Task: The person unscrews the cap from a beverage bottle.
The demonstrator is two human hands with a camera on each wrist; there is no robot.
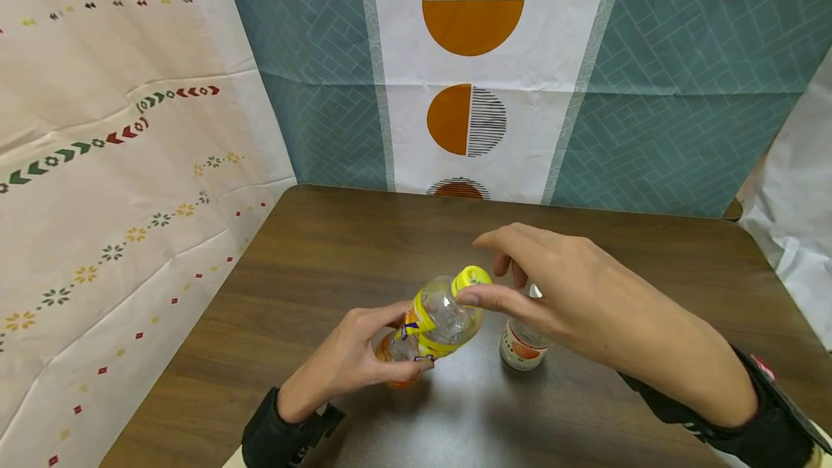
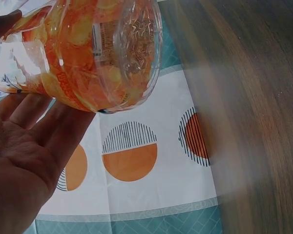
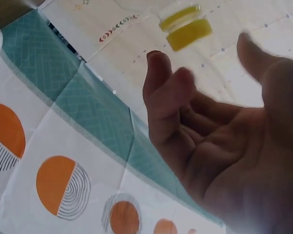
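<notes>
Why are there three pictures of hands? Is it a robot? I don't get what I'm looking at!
No robot here, just one person with bare hands. The big picture comes from a camera on the person's head, looking down. The other two come from little cameras worn on the wrists, so each shows one hand up close.

The left hand holds a tilted bottle with a yellow cap. The right hand is near the cap with nothing in its grasp. A second bottle stands on the brown table, partly hidden by the right hand.
</notes>
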